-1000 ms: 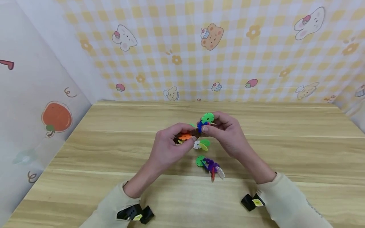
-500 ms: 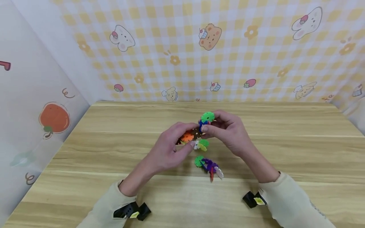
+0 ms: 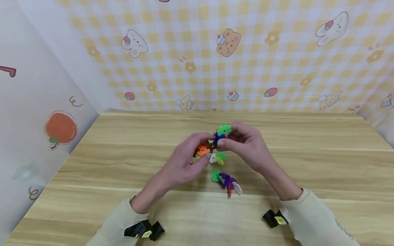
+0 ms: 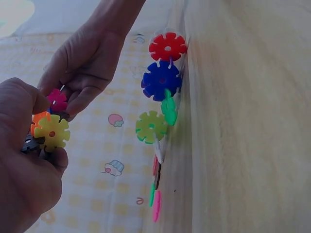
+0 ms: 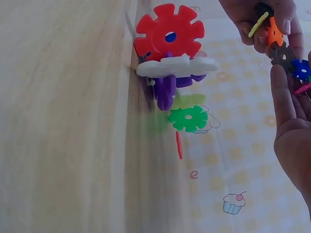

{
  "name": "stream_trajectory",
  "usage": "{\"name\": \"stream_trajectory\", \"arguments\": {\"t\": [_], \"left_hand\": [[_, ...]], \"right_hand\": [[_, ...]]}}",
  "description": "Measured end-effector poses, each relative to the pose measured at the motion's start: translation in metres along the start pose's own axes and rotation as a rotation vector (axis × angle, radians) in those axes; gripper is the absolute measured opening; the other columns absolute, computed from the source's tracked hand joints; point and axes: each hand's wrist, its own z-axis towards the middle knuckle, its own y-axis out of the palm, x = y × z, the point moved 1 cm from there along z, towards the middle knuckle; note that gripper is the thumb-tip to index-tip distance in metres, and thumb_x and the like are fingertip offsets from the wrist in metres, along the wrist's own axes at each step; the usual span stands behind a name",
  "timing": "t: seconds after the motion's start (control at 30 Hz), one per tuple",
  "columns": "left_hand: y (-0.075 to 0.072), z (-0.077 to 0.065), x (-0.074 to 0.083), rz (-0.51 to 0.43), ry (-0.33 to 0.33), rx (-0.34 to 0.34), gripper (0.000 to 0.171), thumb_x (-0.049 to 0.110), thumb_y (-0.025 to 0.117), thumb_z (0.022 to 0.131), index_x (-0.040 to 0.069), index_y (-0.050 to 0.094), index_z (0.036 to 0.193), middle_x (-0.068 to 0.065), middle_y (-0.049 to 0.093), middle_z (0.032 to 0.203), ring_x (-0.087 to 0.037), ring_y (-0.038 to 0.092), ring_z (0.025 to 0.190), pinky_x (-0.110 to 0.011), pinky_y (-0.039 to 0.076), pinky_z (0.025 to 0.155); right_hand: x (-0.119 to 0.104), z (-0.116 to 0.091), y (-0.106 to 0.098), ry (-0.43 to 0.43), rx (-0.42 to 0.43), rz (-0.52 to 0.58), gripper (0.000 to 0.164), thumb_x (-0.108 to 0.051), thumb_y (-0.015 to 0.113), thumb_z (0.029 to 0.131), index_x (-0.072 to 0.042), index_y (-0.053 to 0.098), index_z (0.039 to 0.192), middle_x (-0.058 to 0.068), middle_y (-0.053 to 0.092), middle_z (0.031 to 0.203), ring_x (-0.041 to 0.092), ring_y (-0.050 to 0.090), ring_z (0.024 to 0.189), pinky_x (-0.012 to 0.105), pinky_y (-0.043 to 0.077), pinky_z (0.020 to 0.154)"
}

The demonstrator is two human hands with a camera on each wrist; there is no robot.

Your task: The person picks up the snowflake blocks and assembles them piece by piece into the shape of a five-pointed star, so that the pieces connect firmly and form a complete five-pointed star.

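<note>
Both hands hold one joined chain of notched plastic discs (snowflake building discs) above the table. My left hand [image 3: 186, 162] pinches its left part, with an orange disc [image 3: 202, 149] between finger and thumb and a yellow disc [image 4: 52, 133] beside it. A dark brown disc [image 5: 283, 56] links the orange disc to a blue disc [image 5: 302, 69]. At the chain's other end, my right hand [image 3: 247, 148] pinches the blue disc, with a green disc [image 3: 224, 130] standing up above it. A pink disc [image 4: 57, 100] shows there too. Some of the chain is hidden by fingers.
Just below the hands lies a joined group with a white disc [image 3: 213, 158] and green and yellow discs. Nearer the front is another group of green, purple, red and white discs [image 3: 228, 181]. A patterned cloth [image 3: 197, 68] hangs behind the wooden table [image 3: 307, 164].
My left fingers have slid a little to the right along the chain, and more of the orange disc shows. The right hand keeps its pinch, almost still. The groups on the table stay put.
</note>
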Motion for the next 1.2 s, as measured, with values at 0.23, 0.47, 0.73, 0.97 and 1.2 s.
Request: {"name": "stream_trajectory", "arguments": {"t": [0.23, 0.47, 0.73, 0.97, 1.2], "left_hand": [[0.004, 0.002, 0.001, -0.074, -0.084, 0.101, 0.021, 0.004, 0.065, 0.095, 0.007, 0.061, 0.115, -0.003, 0.067, 0.106, -0.013, 0.062, 0.091, -0.027, 0.056, 0.080], [0.008, 0.001, 0.002, -0.111, -0.096, 0.240, 0.016, -0.002, 0.069, 0.089, 0.006, 0.066, 0.102, -0.004, 0.069, 0.093, -0.015, 0.064, 0.080, -0.026, 0.058, 0.072], [0.009, -0.002, -0.002, -0.100, -0.088, 0.293, 0.012, -0.002, 0.070, 0.088, 0.005, 0.068, 0.098, -0.006, 0.071, 0.088, -0.014, 0.063, 0.075, -0.025, 0.058, 0.068], [0.009, -0.004, -0.003, -0.154, -0.115, 0.295, 0.011, -0.001, 0.071, 0.090, 0.006, 0.070, 0.098, -0.007, 0.071, 0.088, -0.015, 0.062, 0.075, -0.025, 0.056, 0.066], [0.006, -0.003, -0.002, -0.213, -0.148, 0.339, 0.010, 0.000, 0.071, 0.091, 0.006, 0.070, 0.098, -0.007, 0.071, 0.088, -0.017, 0.061, 0.071, -0.025, 0.053, 0.061]], "right_hand": [[0.004, -0.001, 0.003, 0.004, 0.010, 0.052, 0.016, 0.002, 0.070, 0.095, -0.007, 0.072, 0.109, 0.003, 0.075, 0.100, 0.018, 0.074, 0.087, 0.037, 0.063, 0.079], [0.005, -0.001, 0.010, -0.005, 0.000, 0.102, 0.017, 0.001, 0.071, 0.094, -0.011, 0.073, 0.106, 0.003, 0.074, 0.099, 0.016, 0.074, 0.085, 0.035, 0.063, 0.079], [0.007, -0.001, 0.016, -0.003, -0.011, 0.138, 0.017, 0.000, 0.071, 0.095, -0.013, 0.072, 0.105, 0.001, 0.074, 0.099, 0.016, 0.074, 0.086, 0.035, 0.063, 0.079], [-0.001, -0.001, 0.013, 0.060, -0.007, 0.014, 0.016, -0.002, 0.068, 0.097, 0.003, 0.068, 0.112, 0.004, 0.074, 0.101, 0.020, 0.075, 0.089, 0.040, 0.063, 0.081], [-0.004, -0.001, 0.006, 0.077, -0.019, 0.022, 0.027, -0.003, 0.058, 0.102, 0.009, 0.062, 0.125, 0.007, 0.075, 0.108, 0.024, 0.076, 0.095, 0.042, 0.062, 0.084]]}}
